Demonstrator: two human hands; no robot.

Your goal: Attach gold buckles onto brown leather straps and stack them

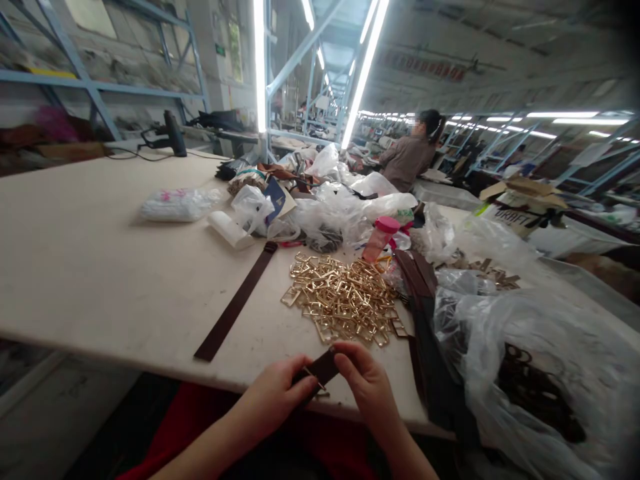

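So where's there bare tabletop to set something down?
The widest bare patch is the cream tabletop left of the flat dark-brown strap; another lies between that strap and the gold metal buckle pile. Crowded: behind the pile, clear plastic bags; right of it, long dark straps.

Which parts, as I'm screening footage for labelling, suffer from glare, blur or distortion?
Head view throughout: light tubes blown out white; gold buckles glinting; top-right corner dark; red wall lettering too soft to read; right-hand plastic bag apparently stretched by the wide lens.
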